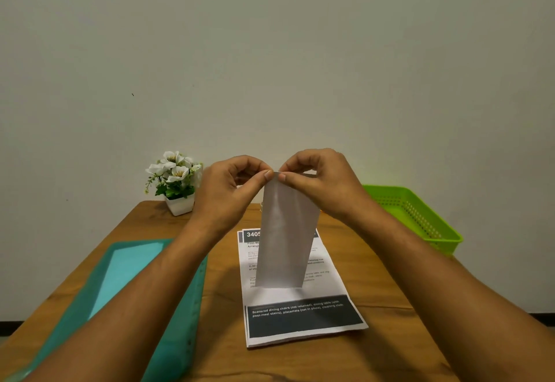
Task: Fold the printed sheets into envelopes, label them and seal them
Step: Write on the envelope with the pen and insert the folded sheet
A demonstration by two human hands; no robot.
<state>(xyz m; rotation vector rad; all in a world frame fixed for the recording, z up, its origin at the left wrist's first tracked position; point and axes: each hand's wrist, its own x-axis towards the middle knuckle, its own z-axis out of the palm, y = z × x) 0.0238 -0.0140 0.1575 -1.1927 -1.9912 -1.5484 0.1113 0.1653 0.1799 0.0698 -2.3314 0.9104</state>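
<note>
A plain white envelope [286, 237] hangs upright above the middle of the wooden table [375, 291]. My left hand [232, 189] and my right hand [318, 183] both pinch its top edge between thumb and fingers, side by side. Under it lies a stack of printed sheets [300, 315] with black header and footer blocks, partly hidden by the envelope.
A teal tray [180, 321] with a light blue sheet inside lies at the left under my left forearm. A green perforated basket [420, 219] sits at the right back edge. A small white pot of white flowers [177, 186] stands at the back left against the wall.
</note>
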